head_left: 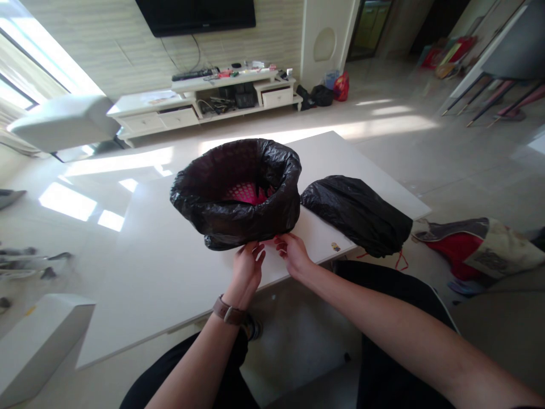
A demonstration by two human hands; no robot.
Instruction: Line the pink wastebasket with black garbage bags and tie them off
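Observation:
A pink perforated wastebasket (246,193) stands on the white table, lined with a black garbage bag (238,218) whose edge is folded out over the rim. The folded bag hides most of the basket's outside. My left hand (248,267), below a brown watch strap, has its fingers curled at the lower front edge of the bag. Close beside it on the right, my right hand (293,254) pinches the same edge, where a bit of red shows. The fingertips of both hands are partly hidden. To the right lies another black garbage bag (357,213) with red drawstrings.
Under everything is the white table (162,272), its near edge by my knees. A tote bag (481,244) rests at the right. Beyond the table stand a white TV cabinet (149,122) and a grey ottoman (63,122). A white box (46,346) sits at the lower left.

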